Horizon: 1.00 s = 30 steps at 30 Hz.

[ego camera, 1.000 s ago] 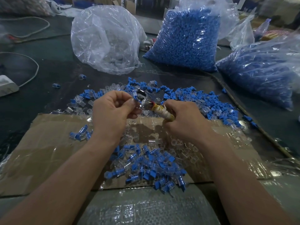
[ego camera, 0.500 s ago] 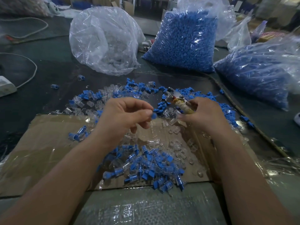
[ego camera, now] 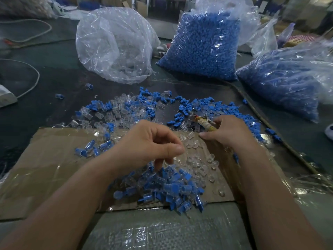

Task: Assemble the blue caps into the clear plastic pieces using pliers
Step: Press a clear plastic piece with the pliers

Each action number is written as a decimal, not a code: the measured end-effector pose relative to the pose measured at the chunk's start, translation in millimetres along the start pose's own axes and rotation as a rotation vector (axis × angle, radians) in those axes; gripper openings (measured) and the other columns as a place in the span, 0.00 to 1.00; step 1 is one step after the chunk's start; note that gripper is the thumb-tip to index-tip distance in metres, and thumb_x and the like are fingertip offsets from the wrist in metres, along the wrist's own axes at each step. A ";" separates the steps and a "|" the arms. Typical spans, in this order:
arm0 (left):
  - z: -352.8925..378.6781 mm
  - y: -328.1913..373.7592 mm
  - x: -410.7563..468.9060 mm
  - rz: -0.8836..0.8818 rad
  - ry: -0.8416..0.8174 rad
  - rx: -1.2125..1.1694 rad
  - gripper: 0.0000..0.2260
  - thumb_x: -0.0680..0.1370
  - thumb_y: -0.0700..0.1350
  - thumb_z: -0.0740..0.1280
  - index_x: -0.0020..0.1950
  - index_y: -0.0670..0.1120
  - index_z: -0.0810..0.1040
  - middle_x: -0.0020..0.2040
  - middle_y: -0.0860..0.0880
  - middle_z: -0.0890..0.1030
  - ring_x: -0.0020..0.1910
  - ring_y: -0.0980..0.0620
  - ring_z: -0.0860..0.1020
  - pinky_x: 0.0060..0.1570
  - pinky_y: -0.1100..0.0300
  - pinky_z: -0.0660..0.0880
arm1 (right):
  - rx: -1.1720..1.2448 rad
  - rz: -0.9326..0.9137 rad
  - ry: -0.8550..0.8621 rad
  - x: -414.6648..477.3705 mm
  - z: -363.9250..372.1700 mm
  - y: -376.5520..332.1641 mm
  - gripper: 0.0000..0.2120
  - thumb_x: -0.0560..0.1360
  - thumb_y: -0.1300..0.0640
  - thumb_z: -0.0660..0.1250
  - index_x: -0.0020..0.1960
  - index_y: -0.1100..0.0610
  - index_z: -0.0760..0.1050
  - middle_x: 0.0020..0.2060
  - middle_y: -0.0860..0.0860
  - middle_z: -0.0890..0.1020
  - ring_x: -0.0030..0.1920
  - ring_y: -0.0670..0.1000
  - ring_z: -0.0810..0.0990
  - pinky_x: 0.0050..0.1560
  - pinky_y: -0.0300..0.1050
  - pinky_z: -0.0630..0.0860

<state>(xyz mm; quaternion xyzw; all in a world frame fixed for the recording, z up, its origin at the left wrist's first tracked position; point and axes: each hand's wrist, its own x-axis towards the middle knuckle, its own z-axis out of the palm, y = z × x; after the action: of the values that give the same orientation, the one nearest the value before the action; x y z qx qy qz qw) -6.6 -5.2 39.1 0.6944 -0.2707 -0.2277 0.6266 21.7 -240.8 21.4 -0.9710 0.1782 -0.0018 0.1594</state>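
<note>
My left hand (ego camera: 149, 147) hovers over a pile of assembled clear pieces with blue caps (ego camera: 165, 190). Its fingers curl loosely downward and I see nothing between them. My right hand (ego camera: 230, 130) grips the tape-wrapped handle of the pliers (ego camera: 203, 122), whose jaws point left over the scattered parts. Loose blue caps (ego camera: 187, 105) and loose clear plastic pieces (ego camera: 111, 114) are strewn across the dark table beyond both hands. More clear pieces (ego camera: 198, 159) lie on the cardboard sheet (ego camera: 45, 159) between my hands.
At the back stand a clear bag of clear pieces (ego camera: 115, 44) and a tall bag of blue caps (ego camera: 203, 44). Another bag of blue parts (ego camera: 281, 82) lies at the right. A white cable and plug block (ego camera: 5, 98) sit at the far left.
My hands parted. The left hand came down to the assembled pile, and the capped piece it pinched is gone from its fingers. The right hand moved right and down with the pliers.
</note>
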 end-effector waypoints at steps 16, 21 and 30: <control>-11.7 -4.9 8.4 -0.043 0.718 -0.143 0.05 0.73 0.41 0.68 0.37 0.45 0.78 0.25 0.52 0.79 0.21 0.58 0.72 0.24 0.65 0.69 | 0.053 -0.010 -0.098 -7.9 -3.9 0.3 0.36 0.62 0.33 0.68 0.60 0.56 0.71 0.55 0.52 0.76 0.43 0.48 0.69 0.45 0.46 0.67; -12.2 -4.5 9.2 -0.035 0.748 -0.147 0.06 0.73 0.41 0.68 0.36 0.46 0.78 0.25 0.52 0.79 0.21 0.58 0.72 0.25 0.64 0.69 | 0.057 -0.053 0.025 -11.8 -6.2 -5.2 0.31 0.68 0.37 0.67 0.63 0.57 0.70 0.60 0.54 0.75 0.51 0.52 0.72 0.53 0.48 0.69; -12.7 -6.4 10.0 -0.032 0.759 -0.151 0.06 0.74 0.41 0.69 0.37 0.45 0.78 0.25 0.52 0.78 0.20 0.58 0.72 0.22 0.67 0.68 | -0.101 -0.666 0.007 -27.8 19.6 -66.5 0.23 0.78 0.44 0.55 0.72 0.48 0.60 0.72 0.51 0.61 0.71 0.48 0.58 0.70 0.48 0.41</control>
<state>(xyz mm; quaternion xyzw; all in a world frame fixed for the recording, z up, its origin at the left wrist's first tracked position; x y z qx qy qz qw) 9.9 -1.8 34.3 0.6852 0.0088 0.0162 0.7281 19.8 -166.2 24.9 -0.9826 -0.1484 -0.0483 0.1010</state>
